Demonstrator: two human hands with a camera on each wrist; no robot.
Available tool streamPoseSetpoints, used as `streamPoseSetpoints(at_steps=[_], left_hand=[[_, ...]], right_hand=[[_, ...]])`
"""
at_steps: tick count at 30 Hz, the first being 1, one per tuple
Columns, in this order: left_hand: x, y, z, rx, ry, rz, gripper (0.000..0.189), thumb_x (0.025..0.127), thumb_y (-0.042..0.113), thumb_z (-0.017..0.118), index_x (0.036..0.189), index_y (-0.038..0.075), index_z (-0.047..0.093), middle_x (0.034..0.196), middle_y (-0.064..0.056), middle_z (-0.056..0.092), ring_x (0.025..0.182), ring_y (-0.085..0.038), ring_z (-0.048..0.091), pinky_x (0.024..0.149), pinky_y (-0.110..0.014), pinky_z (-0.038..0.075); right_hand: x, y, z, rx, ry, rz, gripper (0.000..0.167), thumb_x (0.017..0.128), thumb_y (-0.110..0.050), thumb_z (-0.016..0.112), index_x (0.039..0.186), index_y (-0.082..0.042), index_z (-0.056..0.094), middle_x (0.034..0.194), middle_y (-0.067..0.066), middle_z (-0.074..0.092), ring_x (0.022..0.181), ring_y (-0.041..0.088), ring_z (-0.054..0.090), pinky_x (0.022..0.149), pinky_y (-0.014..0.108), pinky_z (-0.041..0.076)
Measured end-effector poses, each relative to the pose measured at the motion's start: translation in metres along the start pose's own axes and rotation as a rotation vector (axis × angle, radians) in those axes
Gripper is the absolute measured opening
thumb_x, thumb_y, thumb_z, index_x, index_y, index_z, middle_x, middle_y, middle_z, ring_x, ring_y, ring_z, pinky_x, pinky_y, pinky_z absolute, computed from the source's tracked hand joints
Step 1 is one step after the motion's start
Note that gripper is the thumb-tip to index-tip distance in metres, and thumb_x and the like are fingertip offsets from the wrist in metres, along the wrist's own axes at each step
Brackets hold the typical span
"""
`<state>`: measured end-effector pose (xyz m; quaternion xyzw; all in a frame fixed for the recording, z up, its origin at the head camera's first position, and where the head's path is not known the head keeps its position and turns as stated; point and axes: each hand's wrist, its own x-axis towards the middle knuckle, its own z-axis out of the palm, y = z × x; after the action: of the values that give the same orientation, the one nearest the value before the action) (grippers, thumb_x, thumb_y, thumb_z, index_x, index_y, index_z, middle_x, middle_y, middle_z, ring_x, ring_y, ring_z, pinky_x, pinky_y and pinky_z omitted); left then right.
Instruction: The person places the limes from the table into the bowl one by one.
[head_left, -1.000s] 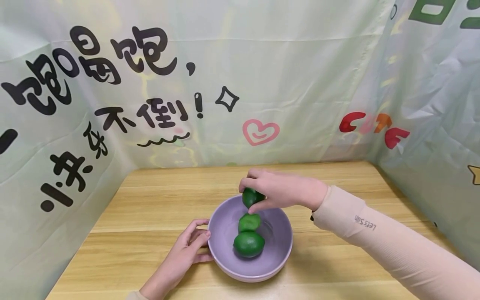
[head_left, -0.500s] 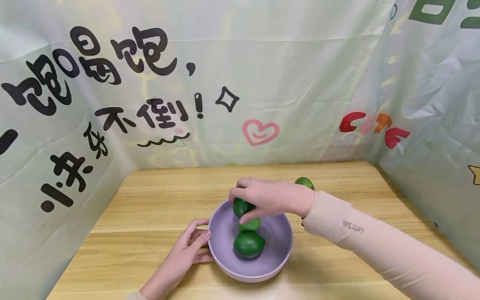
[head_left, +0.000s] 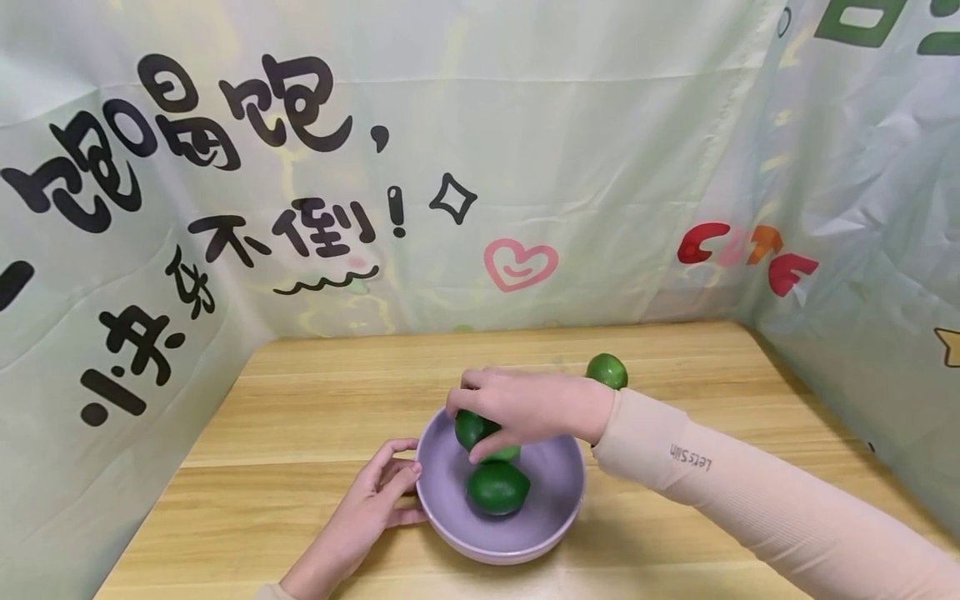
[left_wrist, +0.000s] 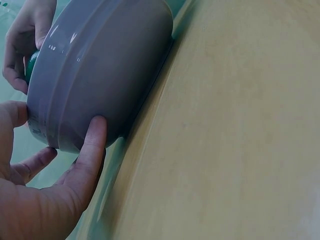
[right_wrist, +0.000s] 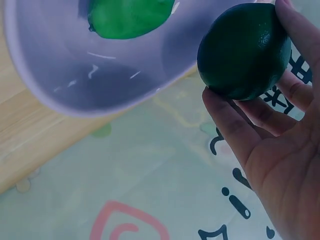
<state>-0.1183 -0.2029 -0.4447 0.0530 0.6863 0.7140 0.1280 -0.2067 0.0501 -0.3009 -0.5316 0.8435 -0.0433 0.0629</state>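
My right hand (head_left: 528, 404) holds a dark green lime (head_left: 474, 429) between thumb and fingers, over the far left part of a purple bowl (head_left: 551, 508). The right wrist view shows that lime (right_wrist: 245, 52) close to the bowl's rim. Inside the bowl lies another dark green lime (head_left: 498, 488); behind it a lighter green lime (head_left: 504, 454) is partly hidden by my right hand. My left hand (head_left: 375, 487) grips the bowl's left side. In the left wrist view its thumb is at the rim and its fingers (left_wrist: 92, 145) lie against the outer wall.
One more green lime (head_left: 607, 371) lies on the wooden table (head_left: 315, 400) behind my right wrist. A printed cloth (head_left: 600, 167) with black characters and a pink heart hangs behind the table and at both sides.
My right hand has moved left and toward the front with the lime, further over the bowl. The lime on the table behind the wrist has come into view. My left hand stays in place.
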Motion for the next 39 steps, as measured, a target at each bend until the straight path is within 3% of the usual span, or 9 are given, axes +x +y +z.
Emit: streamPoseSetpoints(at_steps=[6, 28, 39], left_hand=[[0.000, 0.000, 0.000, 0.006, -0.004, 0.002, 0.050, 0.112, 0.029, 0.059, 0.155, 0.008, 0.043, 0.135, -0.024, 0.059, 0.114, -0.028, 0.069, 0.091, -0.043, 0.070], [0.000, 0.000, -0.001, 0.017, -0.017, 0.000, 0.049, 0.113, 0.030, 0.058, 0.154, 0.008, 0.043, 0.134, -0.020, 0.061, 0.115, -0.027, 0.069, 0.091, -0.041, 0.069], [0.000, 0.001, -0.002, 0.013, -0.022, -0.004, 0.049, 0.113, 0.031, 0.057, 0.155, 0.010, 0.043, 0.136, -0.019, 0.061, 0.117, -0.026, 0.069, 0.094, -0.041, 0.069]], right_hand=[[0.003, -0.003, 0.005, -0.004, -0.041, -0.003, 0.050, 0.095, -0.046, 0.082, 0.132, -0.017, 0.063, 0.116, 0.000, 0.061, 0.102, 0.012, 0.061, 0.092, 0.023, 0.058], [0.015, -0.019, 0.026, -0.087, -0.142, 0.005, 0.054, 0.098, -0.055, 0.075, 0.140, -0.023, 0.061, 0.140, 0.001, 0.060, 0.129, 0.016, 0.062, 0.112, 0.028, 0.056], [0.021, -0.024, 0.034, -0.118, -0.168, -0.020, 0.054, 0.096, -0.056, 0.076, 0.137, -0.025, 0.062, 0.131, -0.001, 0.063, 0.113, 0.011, 0.063, 0.100, 0.023, 0.058]])
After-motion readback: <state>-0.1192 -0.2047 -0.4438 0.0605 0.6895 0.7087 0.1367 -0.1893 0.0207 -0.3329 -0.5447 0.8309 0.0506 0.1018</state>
